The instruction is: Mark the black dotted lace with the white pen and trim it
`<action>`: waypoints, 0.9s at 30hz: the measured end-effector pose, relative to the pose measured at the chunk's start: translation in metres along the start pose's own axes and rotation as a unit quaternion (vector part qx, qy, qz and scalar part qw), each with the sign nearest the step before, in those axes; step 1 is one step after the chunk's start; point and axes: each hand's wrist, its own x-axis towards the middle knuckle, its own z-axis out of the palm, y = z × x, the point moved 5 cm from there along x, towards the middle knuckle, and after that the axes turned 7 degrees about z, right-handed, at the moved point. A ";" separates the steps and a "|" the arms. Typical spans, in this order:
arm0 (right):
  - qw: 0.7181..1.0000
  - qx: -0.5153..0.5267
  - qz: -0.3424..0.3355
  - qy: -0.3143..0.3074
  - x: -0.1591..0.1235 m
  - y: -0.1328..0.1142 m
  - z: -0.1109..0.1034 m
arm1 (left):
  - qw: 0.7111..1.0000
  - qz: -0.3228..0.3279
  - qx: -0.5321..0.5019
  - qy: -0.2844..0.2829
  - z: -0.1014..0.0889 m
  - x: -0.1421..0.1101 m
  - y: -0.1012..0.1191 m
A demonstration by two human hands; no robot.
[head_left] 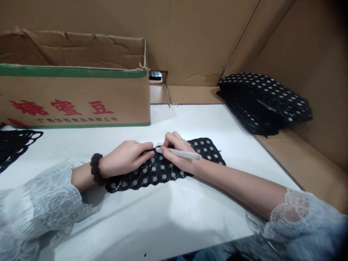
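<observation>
A black sheet with rows of pale round discs (154,178) lies on the white table, slanting up to the right. My left hand (125,158), with a dark beaded band at its wrist, is closed on the sheet's upper edge, thumb and forefinger together. In my right hand (178,150) is a slim white pen-like tool (186,154), gripped like a pen. Its tip meets the sheet's upper edge close to my left fingertips. My right hand rests over the sheet and hides part of its middle. The tool's exact kind cannot be made out.
A cardboard box (81,95) with green edges and red lettering stands at the back left. Stacked black dotted sheets (266,101) lean at the right against the cardboard wall (195,40). Black netting with round holes (17,143) lies on the table (152,221) at the left.
</observation>
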 end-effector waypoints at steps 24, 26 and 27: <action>0.990 -0.129 -0.024 0.048 -0.004 -0.003 -0.004 | 0.997 0.024 0.071 0.027 -0.005 0.007 -0.001; 0.992 -0.114 -0.046 0.032 -0.004 -0.005 -0.003 | 0.998 0.019 0.062 0.021 -0.005 0.007 -0.002; 0.994 -0.093 -0.046 0.025 -0.005 -0.004 -0.004 | 0.998 0.012 0.057 0.019 -0.006 0.007 -0.002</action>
